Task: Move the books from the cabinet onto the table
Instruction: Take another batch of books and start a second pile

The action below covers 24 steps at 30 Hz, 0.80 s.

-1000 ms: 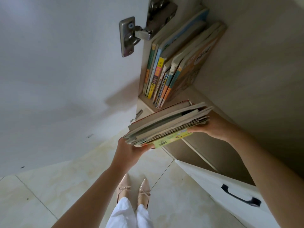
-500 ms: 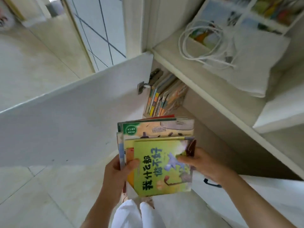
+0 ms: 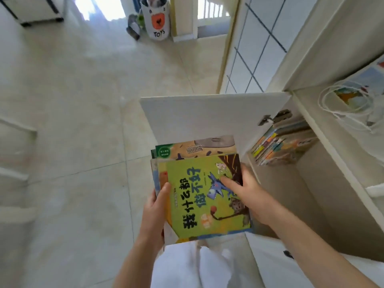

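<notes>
I hold a stack of picture books [image 3: 199,188] flat in front of me, a green-covered one with a blue wolf on top. My left hand [image 3: 154,213] grips the stack's left edge, thumb on the cover. My right hand [image 3: 245,194] grips the right edge, thumb across the cover. More books [image 3: 280,145] stand in a row inside the open cabinet [image 3: 324,194] at the right, behind its hinge.
The white cabinet door [image 3: 207,115] stands open just beyond the stack. A coiled white cable [image 3: 349,104] lies on the cabinet top. A toy bin [image 3: 156,17] stands far back on the tiled floor [image 3: 72,121]. A drawer with a black handle [image 3: 288,254] is low right.
The view has swung left and up from the cabinet towards the room. The stack stays in both hands and has come away from the shelf, now level with its covers facing up.
</notes>
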Motion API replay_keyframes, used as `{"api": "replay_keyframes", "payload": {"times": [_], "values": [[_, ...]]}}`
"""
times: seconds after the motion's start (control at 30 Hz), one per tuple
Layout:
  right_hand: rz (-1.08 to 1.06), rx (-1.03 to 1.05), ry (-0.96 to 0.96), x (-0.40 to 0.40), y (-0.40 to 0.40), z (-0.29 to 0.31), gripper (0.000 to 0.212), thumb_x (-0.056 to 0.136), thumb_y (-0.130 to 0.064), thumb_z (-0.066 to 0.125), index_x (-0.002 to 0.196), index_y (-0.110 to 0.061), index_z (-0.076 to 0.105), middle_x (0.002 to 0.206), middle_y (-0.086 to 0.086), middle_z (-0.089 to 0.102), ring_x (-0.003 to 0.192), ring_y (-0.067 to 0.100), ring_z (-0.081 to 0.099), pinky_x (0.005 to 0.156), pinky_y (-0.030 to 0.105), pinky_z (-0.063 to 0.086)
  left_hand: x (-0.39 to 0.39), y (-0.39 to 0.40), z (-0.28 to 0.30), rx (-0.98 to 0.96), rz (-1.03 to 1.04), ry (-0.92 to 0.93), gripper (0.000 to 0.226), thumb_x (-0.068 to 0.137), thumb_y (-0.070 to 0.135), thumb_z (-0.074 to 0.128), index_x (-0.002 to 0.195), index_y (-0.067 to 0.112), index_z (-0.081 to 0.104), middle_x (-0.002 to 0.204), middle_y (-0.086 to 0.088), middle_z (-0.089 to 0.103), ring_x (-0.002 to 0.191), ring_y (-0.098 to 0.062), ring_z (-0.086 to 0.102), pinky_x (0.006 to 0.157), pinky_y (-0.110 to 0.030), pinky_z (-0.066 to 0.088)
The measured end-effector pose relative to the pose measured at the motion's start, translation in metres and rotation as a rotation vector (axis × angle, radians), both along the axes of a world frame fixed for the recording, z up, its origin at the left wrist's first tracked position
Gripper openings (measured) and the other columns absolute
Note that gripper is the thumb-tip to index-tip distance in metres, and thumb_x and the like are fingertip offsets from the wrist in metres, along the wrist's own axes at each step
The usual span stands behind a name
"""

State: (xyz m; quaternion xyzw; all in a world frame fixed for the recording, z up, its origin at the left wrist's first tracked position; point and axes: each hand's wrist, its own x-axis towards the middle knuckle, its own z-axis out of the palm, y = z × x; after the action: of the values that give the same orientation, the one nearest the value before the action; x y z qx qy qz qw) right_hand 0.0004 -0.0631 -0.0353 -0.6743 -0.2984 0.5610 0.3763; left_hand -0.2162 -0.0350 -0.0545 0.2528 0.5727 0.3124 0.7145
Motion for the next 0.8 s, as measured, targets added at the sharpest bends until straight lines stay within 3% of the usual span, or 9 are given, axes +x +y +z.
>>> {"api": "replay_keyframes", "payload": {"times": [0.17,0.37,0.6,0.7,0.8], "values": [[0.262,0.03,-0.056,-0.069,0.025,0.017,0.051,0.094,-0.035,0.057,0.134,-0.042,0.026,0.108,-0.026,0.054,0.096,-0.004,0.057,0.071,0.02,0.05,-0.068,-0.023,0.021,0.041,0.175,0.096,0.05,0.07,0.031,0.081,0.114,0.02,0.059,0.102,-0.013,0.074,0.089,-0.035,0.072,0.079,-0.057,0.057],[0.472,-0.055,-0.006,-0.173,0.044,0.015,0.048,0.093,-0.036,0.058,0.133,-0.041,0.03,0.113,-0.009,0.061,0.098,0.019,0.068,0.083,0.046,0.059,-0.157,-0.054,0.02,0.012,0.459,0.146,0.035,0.079,0.015,0.075,0.11,0.017,0.06,0.095,-0.009,0.076,0.083,-0.03,0.074,0.071,-0.046,0.06],[0.752,-0.068,-0.081,-0.318,0.048,0.009,0.05,0.089,-0.031,0.067,0.132,-0.031,0.041,0.119,-0.005,0.064,0.104,0.017,0.065,0.091,0.048,0.055,-0.277,-0.106,0.012,-0.068,0.728,0.125,0.037,0.079,0.009,0.075,0.112,0.016,0.061,0.098,-0.011,0.075,0.087,-0.034,0.073,0.079,-0.055,0.058],[0.836,-0.136,-0.085,-0.389,0.038,0.007,0.035,0.088,-0.027,0.068,0.117,-0.031,0.05,0.108,-0.007,0.067,0.095,0.015,0.067,0.084,0.043,0.057,-0.336,-0.132,0.014,-0.073,0.797,0.134,0.035,0.079,0.008,0.075,0.111,0.017,0.062,0.097,-0.01,0.075,0.085,-0.031,0.073,0.077,-0.05,0.059],[0.872,-0.225,-0.057,-0.453,0.024,0.006,0.018,0.087,-0.025,0.069,0.1,-0.032,0.057,0.099,-0.001,0.073,0.087,0.021,0.072,0.08,0.048,0.059,-0.392,-0.157,0.015,-0.089,0.849,0.145,0.035,0.079,0.009,0.075,0.111,0.016,0.061,0.097,-0.011,0.075,0.085,-0.031,0.074,0.078,-0.051,0.059]]}}
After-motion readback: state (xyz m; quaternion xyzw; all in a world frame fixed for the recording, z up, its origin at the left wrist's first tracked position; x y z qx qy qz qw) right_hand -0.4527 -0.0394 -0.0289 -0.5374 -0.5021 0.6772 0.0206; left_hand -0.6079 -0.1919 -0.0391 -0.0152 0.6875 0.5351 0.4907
